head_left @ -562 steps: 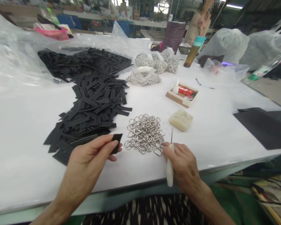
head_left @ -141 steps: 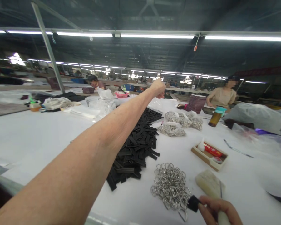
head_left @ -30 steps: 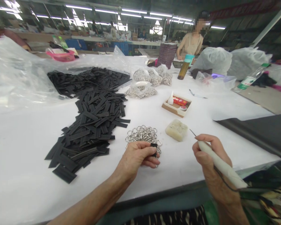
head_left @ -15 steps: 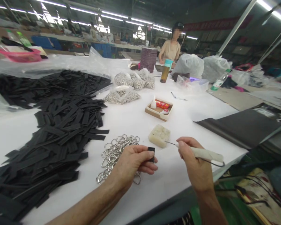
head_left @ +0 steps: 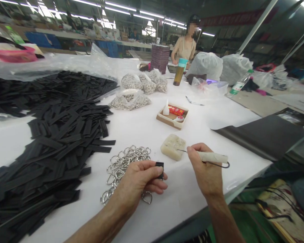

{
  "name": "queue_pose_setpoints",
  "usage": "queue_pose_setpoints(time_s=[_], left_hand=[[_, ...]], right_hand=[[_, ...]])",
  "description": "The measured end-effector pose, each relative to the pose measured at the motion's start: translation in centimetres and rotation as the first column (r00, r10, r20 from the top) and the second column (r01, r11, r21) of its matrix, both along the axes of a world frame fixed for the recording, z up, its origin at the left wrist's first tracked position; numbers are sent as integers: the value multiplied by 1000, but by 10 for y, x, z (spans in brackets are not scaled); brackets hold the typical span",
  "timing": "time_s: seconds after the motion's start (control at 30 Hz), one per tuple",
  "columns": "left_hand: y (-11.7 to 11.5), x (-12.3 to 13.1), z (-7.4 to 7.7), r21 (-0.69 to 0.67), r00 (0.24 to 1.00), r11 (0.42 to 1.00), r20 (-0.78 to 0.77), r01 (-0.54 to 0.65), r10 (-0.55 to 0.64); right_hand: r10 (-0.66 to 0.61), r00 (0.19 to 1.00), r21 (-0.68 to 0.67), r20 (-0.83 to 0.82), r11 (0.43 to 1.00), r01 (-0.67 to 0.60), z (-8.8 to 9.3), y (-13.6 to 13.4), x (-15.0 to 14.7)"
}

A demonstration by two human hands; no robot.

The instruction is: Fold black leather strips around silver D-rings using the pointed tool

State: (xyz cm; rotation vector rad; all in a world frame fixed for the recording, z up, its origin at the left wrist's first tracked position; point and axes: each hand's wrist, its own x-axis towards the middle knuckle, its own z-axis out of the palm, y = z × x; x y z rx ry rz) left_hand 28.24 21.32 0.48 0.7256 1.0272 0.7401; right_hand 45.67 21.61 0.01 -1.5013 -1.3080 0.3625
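Note:
Pinched between the thumb and fingers of my left hand point(head_left: 144, 177) is a small black strap piece point(head_left: 160, 165), seemingly folded. Beneath and beside that hand lies a heap of silver D-rings point(head_left: 124, 162). My right hand point(head_left: 205, 168) grips a pale-handled tool with a thin metal tip point(head_left: 211, 157), held like a pen; a dark cord loops from its handle. The tip meets the pale, waxy-looking block point(head_left: 173, 147) on the white table point(head_left: 177, 209). A big pile of black strap pieces point(head_left: 63, 141) spreads over the left side.
Behind the block stands a small open box point(head_left: 171, 121) with a red packet in it. Farther back are clear bags of metal rings point(head_left: 130, 99) and a blue-lidded bottle point(head_left: 179, 72). Black sheet material point(head_left: 258, 138) lies at the right. A person point(head_left: 184, 47) stands across the table.
My right hand has moved left, carrying the tool's tip farther over the waxy block. The left hand keeps hold of the strap piece. The whole view has shifted slightly.

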Motion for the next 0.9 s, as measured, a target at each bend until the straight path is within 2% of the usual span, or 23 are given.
queue_pose_setpoints(time_s=[0.3,0.53,0.63,0.77,0.9], left_hand=[[-2,1,-3,2,1000,1000,6,18,-18],[-1,3,-3,-1,1000,1000,11,-7,7],[-3,5,0,14,1000,1000,-11,1,-1],[-4,6,5,44,999,999,-46,30,-28],[-3,6,8,64,997,997,-68,39,-34]], right_hand=[[16,1000,-54,5,998,-16,-7,4,-1],[-24,994,10,-102,1000,26,8,-17,5],[53,966,-12,-251,998,-58,8,-25,6],[186,863,-55,-471,969,-239,6,-28,1],[227,788,-54,-572,949,-312,7,-27,-5]])
